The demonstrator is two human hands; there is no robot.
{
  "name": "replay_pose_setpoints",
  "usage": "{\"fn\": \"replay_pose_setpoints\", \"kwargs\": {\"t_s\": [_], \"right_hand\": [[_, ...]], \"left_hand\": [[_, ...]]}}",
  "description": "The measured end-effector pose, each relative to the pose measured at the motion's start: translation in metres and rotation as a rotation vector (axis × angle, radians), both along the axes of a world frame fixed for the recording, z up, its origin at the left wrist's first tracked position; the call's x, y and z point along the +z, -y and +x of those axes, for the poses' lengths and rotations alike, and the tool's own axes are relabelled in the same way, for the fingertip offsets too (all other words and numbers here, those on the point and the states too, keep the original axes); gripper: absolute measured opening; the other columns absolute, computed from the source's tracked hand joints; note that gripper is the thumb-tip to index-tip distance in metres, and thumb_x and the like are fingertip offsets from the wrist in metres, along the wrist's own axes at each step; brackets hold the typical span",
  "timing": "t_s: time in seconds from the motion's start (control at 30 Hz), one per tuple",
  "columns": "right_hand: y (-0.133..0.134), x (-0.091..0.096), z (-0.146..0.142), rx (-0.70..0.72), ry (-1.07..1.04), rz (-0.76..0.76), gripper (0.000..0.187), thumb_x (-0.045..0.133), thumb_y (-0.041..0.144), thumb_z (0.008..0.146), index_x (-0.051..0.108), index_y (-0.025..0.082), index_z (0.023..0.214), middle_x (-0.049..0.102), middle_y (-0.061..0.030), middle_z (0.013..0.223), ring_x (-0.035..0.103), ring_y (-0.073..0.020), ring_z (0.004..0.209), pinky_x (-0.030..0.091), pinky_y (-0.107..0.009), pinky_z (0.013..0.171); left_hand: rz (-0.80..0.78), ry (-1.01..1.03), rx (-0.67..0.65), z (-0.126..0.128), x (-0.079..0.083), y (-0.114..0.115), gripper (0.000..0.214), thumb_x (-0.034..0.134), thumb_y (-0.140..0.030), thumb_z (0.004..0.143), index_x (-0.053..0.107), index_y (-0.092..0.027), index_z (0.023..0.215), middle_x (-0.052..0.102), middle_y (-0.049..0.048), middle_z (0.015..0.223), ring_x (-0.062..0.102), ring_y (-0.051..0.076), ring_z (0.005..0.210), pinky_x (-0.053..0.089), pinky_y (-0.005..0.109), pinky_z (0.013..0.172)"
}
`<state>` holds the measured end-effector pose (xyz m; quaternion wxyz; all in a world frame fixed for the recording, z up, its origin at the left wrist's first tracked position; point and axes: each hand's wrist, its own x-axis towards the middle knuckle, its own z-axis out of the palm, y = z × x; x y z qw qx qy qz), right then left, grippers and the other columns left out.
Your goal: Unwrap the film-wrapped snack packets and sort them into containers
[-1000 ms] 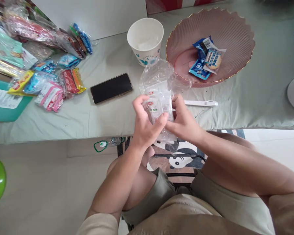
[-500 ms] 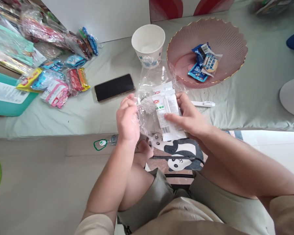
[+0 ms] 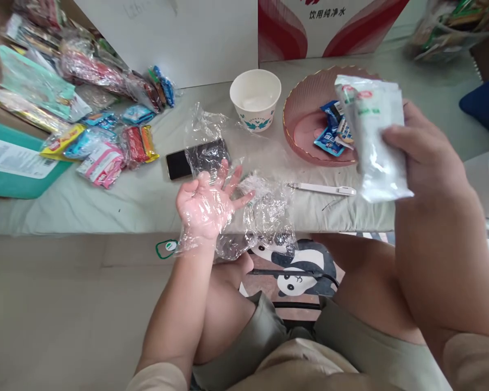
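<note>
My right hand [image 3: 427, 146] is closed round a couple of white snack packets [image 3: 381, 146] with red and green print, raised over the right side of the pink bowl [image 3: 297, 100]. Blue-wrapped snacks [image 3: 330, 133] lie in that bowl, partly hidden by the packets. My left hand [image 3: 206, 206] is palm up with its fingers spread, and a crumpled clear plastic bag [image 3: 269, 212] lies over and around it. One part of the bag covers the right half of a black phone [image 3: 178, 164]. A white utility knife [image 3: 326, 189] rests just right of the bag.
A white paper cup [image 3: 255, 100] stands behind the bag. Several wrapped snacks [image 3: 101, 163] are heaped at the left beside a teal box [image 3: 8, 184]. A white and red carton [image 3: 326, 32] backs the cloth-covered surface. At the far right is a white container [image 3: 478, 168].
My right hand has lifted the white packets away to the right, out of the plastic bag. My left hand has turned palm up and spread its fingers, and the bag has shifted over the phone.
</note>
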<state>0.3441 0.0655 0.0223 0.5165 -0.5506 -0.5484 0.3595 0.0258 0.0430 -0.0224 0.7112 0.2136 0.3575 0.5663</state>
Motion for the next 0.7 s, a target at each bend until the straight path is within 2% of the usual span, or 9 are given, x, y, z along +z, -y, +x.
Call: {"fn": "replay_pose_setpoints", "kwargs": {"t_s": [0.1,0.17,0.23,0.33,0.4,0.47,0.57,0.63,0.7], "right_hand": [[-0.018,0.009,-0.005,-0.25,-0.114,-0.094,0.03,0.078,0.03,0.083,0.06,0.03,0.106,0.071,-0.0035,0.104,0.071,-0.0206,0.089,0.058,-0.038,0.077],[-0.021,0.014,-0.007,-0.392,0.043,-0.105,0.032,0.074,0.021,0.086,0.059,0.03,0.113,0.07,-0.0049,0.115,0.071,-0.0214,0.1,0.055,-0.041,0.091],[-0.015,0.014,-0.012,-0.441,0.211,0.012,0.03,0.072,0.017,0.085,0.063,0.029,0.112,0.067,-0.0064,0.125,0.068,-0.0219,0.108,0.051,-0.042,0.1],[0.001,-0.004,-0.028,-0.188,0.166,0.242,0.018,0.069,0.019,0.086,0.063,0.026,0.101,0.069,-0.0074,0.106,0.068,-0.0204,0.097,0.055,-0.041,0.094],[0.011,-0.023,-0.044,0.092,0.104,0.211,0.02,0.069,0.028,0.088,0.061,0.025,0.106,0.069,-0.008,0.103,0.069,-0.0224,0.096,0.058,-0.044,0.094],[0.018,-0.04,-0.06,0.307,0.14,0.139,0.038,0.072,0.039,0.088,0.06,0.024,0.121,0.069,-0.0127,0.125,0.068,-0.028,0.118,0.056,-0.051,0.105],[0.018,-0.05,-0.075,0.507,0.177,0.162,0.076,0.08,0.056,0.081,0.053,0.023,0.144,0.052,-0.0161,0.158,0.049,-0.034,0.149,0.045,-0.055,0.122],[0.015,-0.047,-0.079,0.606,0.147,0.208,0.092,0.085,0.065,0.073,0.053,0.023,0.147,0.049,-0.0149,0.161,0.044,-0.0351,0.153,0.042,-0.053,0.125],[0.013,-0.041,-0.081,0.715,0.091,0.188,0.085,0.088,0.067,0.07,0.063,0.022,0.137,0.064,-0.013,0.144,0.059,-0.0321,0.137,0.051,-0.049,0.116]], "left_hand": [[0.009,0.05,-0.036,0.001,0.002,0.002,0.037,0.065,-0.043,0.081,0.043,-0.02,0.062,0.073,0.0037,0.126,0.06,0.039,0.138,0.061,0.066,0.09],[0.005,0.048,-0.047,0.001,0.005,0.003,0.04,0.065,-0.044,0.081,0.039,-0.02,0.063,0.072,0.0029,0.128,0.06,0.04,0.138,0.063,0.064,0.086],[-0.005,0.004,-0.041,0.001,0.007,0.005,0.043,0.065,-0.047,0.08,0.035,-0.02,0.063,0.071,0.0039,0.129,0.06,0.04,0.137,0.065,0.062,0.083],[0.0,-0.04,-0.045,-0.003,0.005,0.004,0.047,0.065,-0.052,0.079,0.034,-0.02,0.066,0.07,0.0055,0.128,0.062,0.041,0.132,0.064,0.062,0.08],[-0.001,-0.052,-0.059,-0.01,-0.001,0.005,0.051,0.064,-0.06,0.078,0.034,-0.021,0.067,0.069,0.0065,0.124,0.065,0.042,0.125,0.063,0.064,0.078],[-0.027,-0.069,-0.074,-0.019,-0.01,0.007,0.057,0.062,-0.07,0.074,0.033,-0.021,0.067,0.068,0.0095,0.117,0.066,0.044,0.119,0.06,0.067,0.077],[-0.127,-0.086,-0.232,-0.034,-0.025,0.014,0.064,0.059,-0.081,0.062,0.036,-0.022,0.065,0.067,0.0141,0.105,0.063,0.05,0.123,0.058,0.071,0.081],[-0.208,-0.074,-0.403,-0.04,-0.031,0.02,0.064,0.06,-0.083,0.054,0.04,-0.023,0.062,0.066,0.015,0.097,0.06,0.054,0.127,0.057,0.073,0.085],[-0.255,-0.053,-0.488,-0.042,-0.031,0.023,0.062,0.063,-0.081,0.051,0.042,-0.023,0.06,0.067,0.0145,0.092,0.061,0.054,0.126,0.057,0.073,0.086]]}}
